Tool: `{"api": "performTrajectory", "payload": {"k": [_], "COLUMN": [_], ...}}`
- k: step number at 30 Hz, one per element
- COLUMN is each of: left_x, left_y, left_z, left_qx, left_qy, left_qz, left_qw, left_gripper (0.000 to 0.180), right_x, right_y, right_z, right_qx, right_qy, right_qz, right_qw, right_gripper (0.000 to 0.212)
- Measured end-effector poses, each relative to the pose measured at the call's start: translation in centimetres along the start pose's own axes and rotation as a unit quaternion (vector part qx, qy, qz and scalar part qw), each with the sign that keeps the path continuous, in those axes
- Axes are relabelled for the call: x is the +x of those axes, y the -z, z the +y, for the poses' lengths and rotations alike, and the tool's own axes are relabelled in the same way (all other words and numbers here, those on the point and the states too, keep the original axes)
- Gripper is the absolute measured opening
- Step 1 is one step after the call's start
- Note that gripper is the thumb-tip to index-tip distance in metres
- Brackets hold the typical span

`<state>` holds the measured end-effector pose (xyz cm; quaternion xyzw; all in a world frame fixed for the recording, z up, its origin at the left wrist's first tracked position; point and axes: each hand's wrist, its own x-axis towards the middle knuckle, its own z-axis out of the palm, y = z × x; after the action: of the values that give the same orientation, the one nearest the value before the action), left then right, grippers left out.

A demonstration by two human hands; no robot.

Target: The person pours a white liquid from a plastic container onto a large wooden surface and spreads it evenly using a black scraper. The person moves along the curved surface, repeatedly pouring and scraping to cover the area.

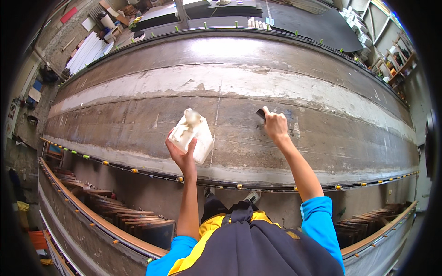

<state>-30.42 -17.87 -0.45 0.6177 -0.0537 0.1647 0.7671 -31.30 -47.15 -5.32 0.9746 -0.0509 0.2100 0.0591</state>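
Note:
My left hand (183,154) is wrapped round a white plastic jug (202,146), held tilted above the long worn tabletop (115,126). What the jug contains cannot be made out. To the right, my right hand (276,126) is closed on a small dark flat scraper (261,113), its blade close to or touching the brown surface. Around that hand the surface has darker smears and a pale patch (296,130). A whitish, uneven band (202,76) runs lengthwise along the tabletop beyond both hands.
Yellow and green fittings (240,186) line the table's near edge. Below it, wooden boards (140,216) are stacked on the left, more on the right. Behind me another long slab (92,230) curves past. Dark sheets (313,25) lie beyond the far edge; shelving (398,60) stands far right.

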Motion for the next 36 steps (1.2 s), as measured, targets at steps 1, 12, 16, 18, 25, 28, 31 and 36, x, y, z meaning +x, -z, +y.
{"api": "performTrajectory", "payload": {"k": [1,12,16,18,25,28,31,36], "left_x": [0.2,1.7,1.8,2.1,2.2,2.3,2.4,2.7], "left_y": [0.2,2.8,2.0,2.8,4.5,5.0,4.5,4.0], "left_z": [0.0,-0.9,-0.8,-1.0,-0.6,-0.5,-0.4,-1.1], "left_qx": [-0.002,0.021,0.002,0.003,0.015,0.019,0.025,0.029], "left_qy": [0.003,0.015,0.026,0.02,0.032,0.02,0.035,0.03], "left_qz": [-0.001,-0.032,-0.055,-0.064,-0.06,-0.059,-0.056,-0.081], "left_qw": [1.0,0.999,0.998,0.998,0.998,0.998,0.997,0.996], "left_gripper": [0.053,0.064,0.064,0.063,0.063,0.064,0.063,0.061], "right_x": [0.1,-1.8,1.0,-0.8,-7.9,-3.1,-0.5,-1.2], "right_y": [-0.5,1.9,-0.7,-0.2,5.5,6.2,4.5,1.5], "right_z": [-0.7,-8.2,-5.7,-8.2,-11.0,-9.3,-9.4,-13.4], "right_qx": [0.006,0.091,0.054,0.041,0.202,0.314,0.47,0.419], "right_qy": [-0.003,0.087,0.02,0.062,0.163,-0.124,-0.298,-0.32], "right_qz": [-0.014,-0.073,-0.064,-0.083,-0.117,-0.186,-0.156,-0.166], "right_qw": [1.0,0.989,0.996,0.994,0.958,0.923,0.816,0.833], "right_gripper": [0.021,0.028,0.021,0.024,0.024,0.04,0.066,0.064]}}
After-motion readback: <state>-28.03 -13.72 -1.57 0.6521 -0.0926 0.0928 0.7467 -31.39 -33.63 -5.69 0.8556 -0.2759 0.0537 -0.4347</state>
